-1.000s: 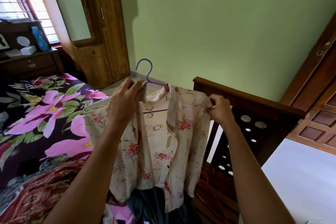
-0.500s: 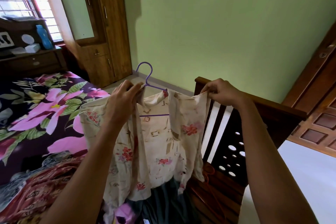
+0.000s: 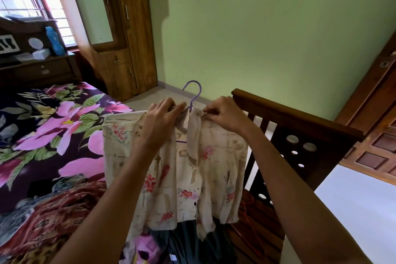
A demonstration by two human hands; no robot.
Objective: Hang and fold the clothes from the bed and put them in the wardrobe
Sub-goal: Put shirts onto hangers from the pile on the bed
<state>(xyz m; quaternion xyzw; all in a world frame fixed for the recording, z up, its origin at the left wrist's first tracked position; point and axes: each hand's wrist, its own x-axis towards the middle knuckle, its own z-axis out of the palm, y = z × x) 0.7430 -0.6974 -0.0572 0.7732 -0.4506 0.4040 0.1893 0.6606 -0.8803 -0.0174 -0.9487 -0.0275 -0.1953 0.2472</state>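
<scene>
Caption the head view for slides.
Left hand and right hand hold the collar of a floral shirt on a purple hanger.

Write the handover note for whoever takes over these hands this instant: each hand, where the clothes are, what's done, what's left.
Left hand: grips the cream floral shirt at the collar, beside the neck of the purple hanger.
Right hand: pinches the collar on the other side of the hook.
Shirt: draped on the hanger, held up over the foot of the bed.
Done: shirt is on the hanger; collar being settled.
Left: carry it to the wardrobe, whose doors look shut; then deal with the red patterned garment and the dark garment on the bed.
</scene>
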